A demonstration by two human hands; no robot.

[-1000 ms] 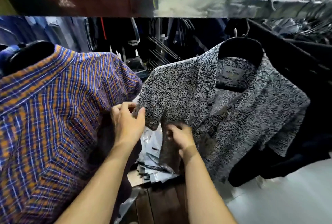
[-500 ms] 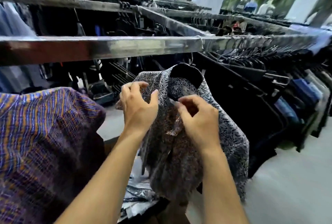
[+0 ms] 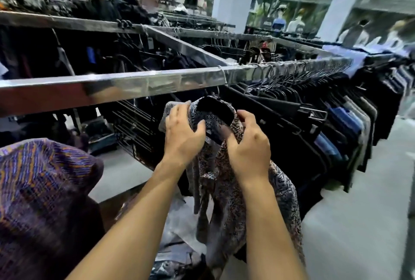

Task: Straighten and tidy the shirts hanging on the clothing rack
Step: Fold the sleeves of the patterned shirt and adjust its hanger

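Person is straightening the collar of patterned shirt (image 3: 226, 192) at 12 o'clock | left hand (image 3: 182, 137), right hand (image 3: 249, 150) gripping its fabric | next: probably smoothing front downward

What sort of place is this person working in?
Most likely a clothing shop: long metal rails crowded with dark garments on hangers, the patterned shirt gripped by the left hand and right hand, and blurry figures behind that look like mannequins.
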